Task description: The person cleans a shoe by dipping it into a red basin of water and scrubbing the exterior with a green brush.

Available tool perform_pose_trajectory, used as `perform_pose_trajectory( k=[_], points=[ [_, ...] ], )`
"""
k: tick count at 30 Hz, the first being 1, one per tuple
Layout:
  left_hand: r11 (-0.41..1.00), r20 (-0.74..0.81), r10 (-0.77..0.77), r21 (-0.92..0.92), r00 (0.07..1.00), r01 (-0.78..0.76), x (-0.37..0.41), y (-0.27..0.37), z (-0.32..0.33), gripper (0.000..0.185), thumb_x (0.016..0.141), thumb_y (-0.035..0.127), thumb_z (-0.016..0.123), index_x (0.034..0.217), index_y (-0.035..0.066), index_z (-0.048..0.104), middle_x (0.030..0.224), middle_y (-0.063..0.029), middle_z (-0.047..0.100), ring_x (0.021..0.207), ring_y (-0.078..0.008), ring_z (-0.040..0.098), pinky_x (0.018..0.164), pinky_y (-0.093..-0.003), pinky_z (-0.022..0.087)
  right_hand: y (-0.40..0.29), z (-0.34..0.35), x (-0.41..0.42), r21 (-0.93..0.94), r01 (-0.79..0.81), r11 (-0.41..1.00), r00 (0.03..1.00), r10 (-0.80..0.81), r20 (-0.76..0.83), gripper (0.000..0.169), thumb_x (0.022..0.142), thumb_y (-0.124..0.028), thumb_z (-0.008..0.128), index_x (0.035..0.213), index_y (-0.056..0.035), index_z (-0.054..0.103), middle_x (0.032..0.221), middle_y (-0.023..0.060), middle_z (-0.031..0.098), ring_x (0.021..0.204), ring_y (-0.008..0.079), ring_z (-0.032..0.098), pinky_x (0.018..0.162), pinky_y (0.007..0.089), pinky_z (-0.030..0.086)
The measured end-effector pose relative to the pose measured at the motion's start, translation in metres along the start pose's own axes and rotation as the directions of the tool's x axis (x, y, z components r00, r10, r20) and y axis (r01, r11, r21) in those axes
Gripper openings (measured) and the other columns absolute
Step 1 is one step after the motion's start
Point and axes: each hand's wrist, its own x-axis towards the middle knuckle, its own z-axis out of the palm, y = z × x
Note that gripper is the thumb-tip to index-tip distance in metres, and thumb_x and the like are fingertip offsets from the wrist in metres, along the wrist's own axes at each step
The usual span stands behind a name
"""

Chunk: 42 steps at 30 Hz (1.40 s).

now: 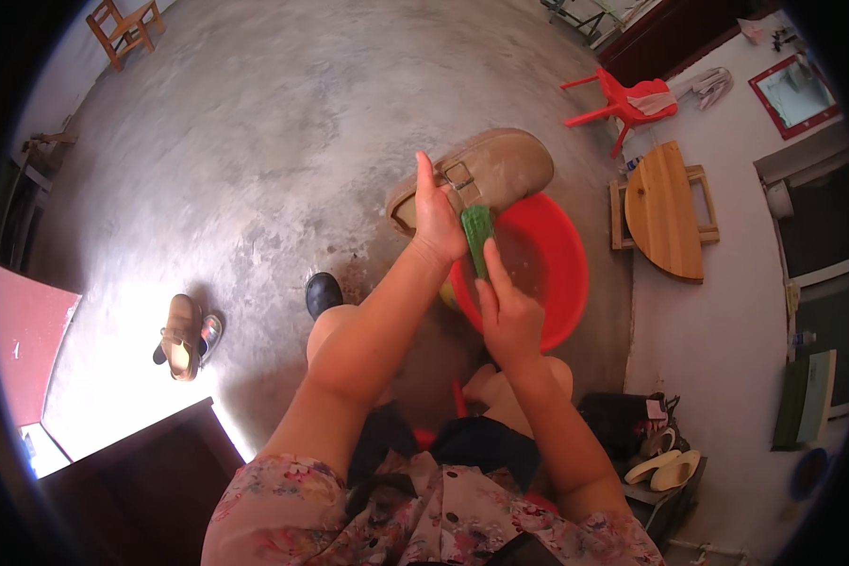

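A tan buckled clog point(516, 166) is held up over the floor, sole turned away, with its toe pointing right. My left hand point(435, 219) grips it near the heel opening; some of its fingers are hidden by the shoe. In my right hand point(513, 318) is a green scrubbing brush point(477, 230), its far end close to the clog's side below the buckle strap. I cannot tell whether brush and shoe touch. A red plastic basin point(569, 283) holding murky water is partly below the clog and my right hand.
Another tan clog point(182, 332) leans on a patterned shoe point(211, 336) on the sunlit floor at left. At right are a red plastic chair point(626, 102) and a wooden folding table point(665, 212) against the wall. Pale shoes point(672, 470) rest on a rack at lower right.
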Motion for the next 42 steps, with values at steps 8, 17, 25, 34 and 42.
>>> perform_pose_trajectory(
  k=[8,17,25,34,42],
  points=[
    [0.997,-0.068,-0.06,0.04,0.996,0.062,-0.007,-0.001,0.002,0.081,0.079,0.075,0.035,0.108,0.001,0.053,0.099,-0.0129,0.059,0.092,-0.029,0.055,0.086,-0.042,0.045,-0.004,-0.003,0.004,-0.011,-0.049,0.999,0.997,0.049,0.062,0.045,0.085,-0.019,0.058,0.129,-0.0163,0.05,0.058,0.0101,0.057,0.05,0.0282,0.055,0.047,0.0393,0.043],
    [1.0,-0.052,-0.028,0.005,0.998,0.029,0.001,-0.017,-0.007,0.069,0.082,0.072,0.036,0.097,0.008,0.056,0.093,-0.0076,0.059,0.087,-0.0227,0.055,0.081,-0.0358,0.046,-0.006,-0.004,0.04,-0.075,-0.143,0.987,0.978,0.153,0.145,0.047,0.085,-0.019,0.058,0.131,-0.0167,0.048,0.065,0.0113,0.061,0.055,0.0291,0.059,0.049,0.0386,0.044],
    [0.999,0.047,-0.038,-0.008,0.998,0.039,0.004,-0.018,-0.013,0.077,0.082,0.071,0.034,0.115,0.003,0.05,0.114,-0.0124,0.054,0.107,-0.0295,0.05,0.098,-0.0414,0.037,0.007,-0.001,0.03,-0.072,-0.148,0.986,0.984,0.154,0.088,0.043,0.087,-0.022,0.055,0.129,-0.0185,0.049,0.06,0.0127,0.058,0.051,0.0326,0.056,0.047,0.0423,0.043],
    [0.982,0.259,0.062,-0.187,0.964,-0.012,0.013,0.012,-0.013,0.09,0.085,0.068,0.03,0.137,-0.005,0.025,0.141,-0.0233,0.03,0.129,-0.0396,0.031,0.108,-0.0499,0.024,0.048,-0.021,-0.02,0.081,-0.123,0.989,0.992,0.12,0.036,0.047,0.086,-0.021,0.059,0.132,-0.0165,0.046,0.077,0.0104,0.065,0.054,0.0249,0.06,0.049,0.0383,0.046],
    [0.965,0.243,-0.088,-0.222,0.966,0.143,0.009,-0.003,-0.012,0.091,0.084,0.068,0.032,0.136,-0.006,0.026,0.141,-0.0228,0.031,0.129,-0.0396,0.031,0.108,-0.05,0.024,0.096,-0.018,0.028,0.804,-0.537,0.255,0.616,0.77,0.167,0.059,0.091,-0.027,0.055,0.139,-0.005,0.028,0.094,0.0025,0.059,0.042,0.0044,0.036,0.036,0.0204,0.027]
  ],
)
